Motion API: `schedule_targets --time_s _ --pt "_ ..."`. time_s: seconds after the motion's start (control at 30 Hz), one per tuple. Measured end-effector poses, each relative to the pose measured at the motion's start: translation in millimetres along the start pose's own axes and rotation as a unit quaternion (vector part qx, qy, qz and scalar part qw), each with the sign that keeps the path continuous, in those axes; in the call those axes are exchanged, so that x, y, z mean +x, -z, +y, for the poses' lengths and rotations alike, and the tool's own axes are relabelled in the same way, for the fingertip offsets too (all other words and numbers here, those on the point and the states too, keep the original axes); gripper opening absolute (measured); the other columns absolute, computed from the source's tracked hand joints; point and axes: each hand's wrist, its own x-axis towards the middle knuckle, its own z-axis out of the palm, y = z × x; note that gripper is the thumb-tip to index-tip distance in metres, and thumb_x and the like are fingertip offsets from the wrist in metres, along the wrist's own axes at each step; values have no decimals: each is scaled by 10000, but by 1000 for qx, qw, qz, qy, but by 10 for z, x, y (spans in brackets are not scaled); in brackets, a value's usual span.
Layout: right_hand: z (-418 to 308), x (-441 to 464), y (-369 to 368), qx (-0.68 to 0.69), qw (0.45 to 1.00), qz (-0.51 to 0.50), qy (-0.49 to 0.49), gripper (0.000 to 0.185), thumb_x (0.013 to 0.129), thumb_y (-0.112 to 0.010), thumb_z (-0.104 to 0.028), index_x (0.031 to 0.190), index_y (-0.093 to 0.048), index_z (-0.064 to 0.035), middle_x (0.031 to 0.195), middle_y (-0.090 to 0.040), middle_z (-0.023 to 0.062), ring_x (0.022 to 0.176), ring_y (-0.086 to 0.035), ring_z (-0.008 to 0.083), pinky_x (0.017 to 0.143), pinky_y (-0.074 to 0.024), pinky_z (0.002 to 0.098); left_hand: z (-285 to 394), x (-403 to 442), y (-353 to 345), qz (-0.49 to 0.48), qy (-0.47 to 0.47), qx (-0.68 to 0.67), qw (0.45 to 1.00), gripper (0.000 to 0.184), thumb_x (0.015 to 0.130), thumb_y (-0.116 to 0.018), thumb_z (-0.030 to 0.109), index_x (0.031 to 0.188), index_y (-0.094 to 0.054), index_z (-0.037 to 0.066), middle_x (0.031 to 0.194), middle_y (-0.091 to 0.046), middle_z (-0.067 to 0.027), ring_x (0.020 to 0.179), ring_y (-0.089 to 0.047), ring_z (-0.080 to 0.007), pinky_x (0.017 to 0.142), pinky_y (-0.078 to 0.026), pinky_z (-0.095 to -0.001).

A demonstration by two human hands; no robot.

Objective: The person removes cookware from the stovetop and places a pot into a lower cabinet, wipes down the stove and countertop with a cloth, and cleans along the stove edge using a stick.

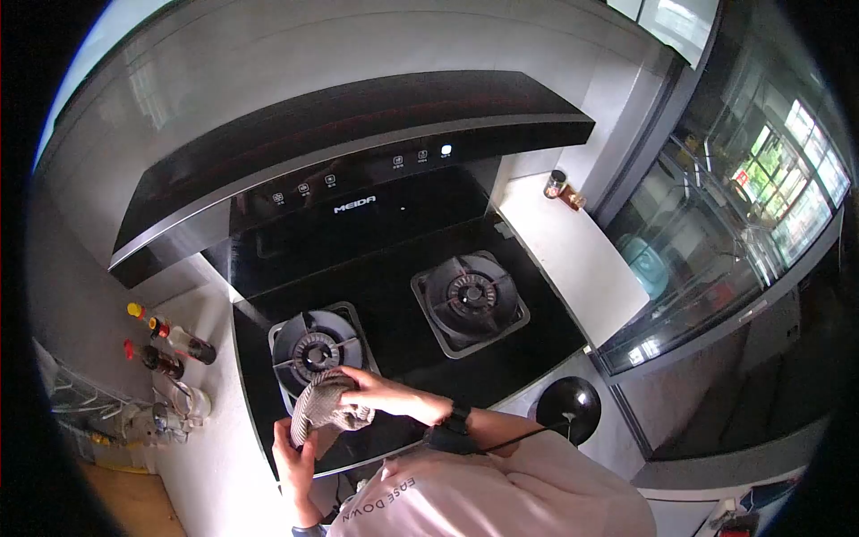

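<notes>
Taking directions from the cloth, bottles with red and yellow caps (188, 344) are standing at ten o'clock on the white table (210, 470), and clear glassware (190, 403) is sitting at nine o'clock, near them. The left hand (295, 458) is curling at seven o'clock, its fingers and thumb pinching the lower-left edge of the cloth. The striped, bunched cloth (324, 403) is hanging between both hands, over the near side of the black hob (403, 358), and is overlapping the near edge of the left burner (315, 352), which is lying at twelve o'clock. The right hand (369, 392) is reaching in from three o'clock, partly closed and gripping the upper-right part of the cloth; a dark watch (460, 417) is circling its wrist. The right burner (472, 294) is sitting at two o'clock, and a round black pan (573, 403) is resting at three o'clock, beyond the right forearm.
</notes>
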Motion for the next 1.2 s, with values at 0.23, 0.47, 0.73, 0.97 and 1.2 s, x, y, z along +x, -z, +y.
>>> schedule_targets --time_s 0.23,0.47,0.73,0.97,1.2 --pt "175 -45 14 -102 994 45 8 546 797 -640 -187 1244 -407 21 1180 -532 140 1065 -517 178 908 -420 292 -1 75 -34 -24 -8 -51 998 402 771 -617 60 1142 -468 18 825 -587 -80 747 -541 -143 688 -447 -279" --pt "173 -109 -89 -129 989 30 64 638 823 -636 -135 1347 -284 -47 1274 -444 133 1162 -452 203 971 -382 310 -100 20 7 -5 14 -34 999 393 776 -613 64 1142 -474 20 860 -590 -89 781 -544 -150 736 -443 -283" --pt "124 -110 -266 -70 993 -53 84 794 808 -669 -278 1387 -186 -31 1351 -338 139 1235 -348 214 1021 -317 320 116 -26 1 -85 67 -233 966 554 798 -601 44 1291 -354 -7 1170 -516 -141 1023 -540 -203 823 -477 -296" --pt "253 -115 -210 -173 983 0 58 731 838 -619 -330 1359 -215 -14 1296 -381 169 1199 -380 219 1017 -299 333 162 -33 -95 -267 40 -254 929 782 796 -675 163 1378 -194 -39 1276 -438 -182 1095 -499 -205 830 -478 -292" --pt "342 -190 -20 -88 993 19 78 580 898 -537 -271 1348 -273 -19 1238 -468 122 1146 -438 190 974 -346 306 228 -1 -152 -205 52 -320 923 586 845 -607 137 1333 -308 8 1186 -520 -164 959 -575 -202 764 -519 -316"
